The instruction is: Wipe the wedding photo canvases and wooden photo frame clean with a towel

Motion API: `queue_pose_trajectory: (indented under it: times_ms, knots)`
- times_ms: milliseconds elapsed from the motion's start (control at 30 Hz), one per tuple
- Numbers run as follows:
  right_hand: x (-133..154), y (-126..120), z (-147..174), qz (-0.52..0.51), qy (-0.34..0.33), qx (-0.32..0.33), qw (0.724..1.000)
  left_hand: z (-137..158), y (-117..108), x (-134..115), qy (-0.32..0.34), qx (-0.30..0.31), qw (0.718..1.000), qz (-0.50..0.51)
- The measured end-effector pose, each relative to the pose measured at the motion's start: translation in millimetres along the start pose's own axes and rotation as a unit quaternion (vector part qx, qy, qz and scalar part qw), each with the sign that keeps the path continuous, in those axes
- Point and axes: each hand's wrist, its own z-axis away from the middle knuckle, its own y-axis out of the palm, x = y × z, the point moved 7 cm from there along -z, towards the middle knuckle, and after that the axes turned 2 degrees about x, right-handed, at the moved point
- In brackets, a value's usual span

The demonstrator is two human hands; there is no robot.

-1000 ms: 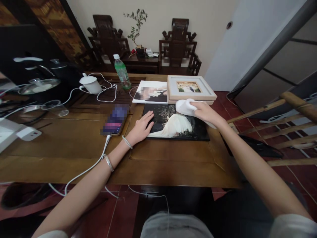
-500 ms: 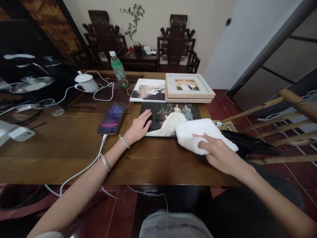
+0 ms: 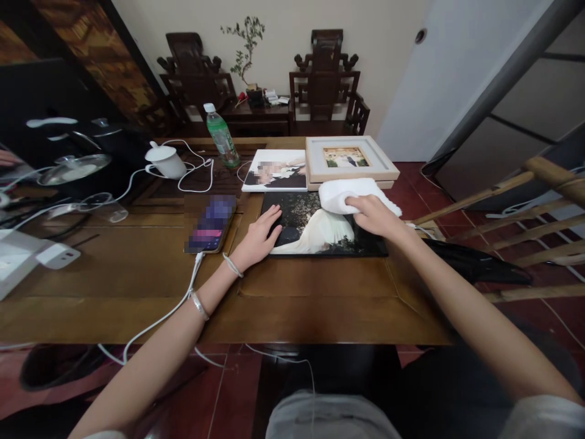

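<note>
A dark wedding photo panel (image 3: 315,235) lies flat on the wooden table (image 3: 292,305). My left hand (image 3: 260,239) rests on its left edge, fingers stretched out and holding nothing. In my right hand (image 3: 375,214) is a fluffy white cloth (image 3: 342,194), gripped at its near side and lying over the panel's upper right part. The cloth hides the couple's upper bodies in the picture. Just behind the panel are a white-edged photo print (image 3: 276,171) and, to its right, stacked pale wooden picture frames (image 3: 351,157).
Left of the panel lies a phone (image 3: 212,225) with a charging cable. Farther back stand a green-labelled bottle (image 3: 222,137), a white lidded cup (image 3: 167,160) and a clear plastic cup (image 3: 103,207). A pot (image 3: 75,174) sits at far left. A bamboo chair (image 3: 503,213) is at right.
My right hand has moved the white cloth from the panel's lower right corner up to its far edge, uncovering the lower right. My left hand stays on the panel.
</note>
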Motion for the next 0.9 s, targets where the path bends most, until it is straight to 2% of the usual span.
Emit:
queue_pose_trajectory:
  times_ms: [100,200,300,400,533,767,833,900]
  knots:
    - [18,4,30,0.011,-0.007,-0.018,1.0,0,0,0,-0.002,0.0,1.0,-0.001]
    - [49,4,74,0.012,-0.046,-0.036,0.998,0,1,0,-0.005,0.0,1.0,-0.002]
    - [77,2,112,0.001,-0.074,-0.028,0.997,-1,1,0,-0.005,-0.002,1.0,0.0]
    - [92,-1,127,-0.018,-0.086,0.0,0.996,-1,1,0,-0.007,-0.001,1.0,0.001]
    - [88,-4,101,-0.046,-0.074,0.025,0.996,-1,1,1,-0.016,0.002,1.0,-0.003]
    - [65,10,3,-0.035,-0.034,0.048,0.998,-1,3,4,-0.024,0.02,1.0,0.002]
    - [66,17,-12,-0.017,-0.038,0.037,0.998,-1,3,5,-0.021,0.021,1.0,0.002]
    - [73,26,-15,0.003,-0.048,0.035,0.998,0,4,6,-0.021,0.021,1.0,0.004]
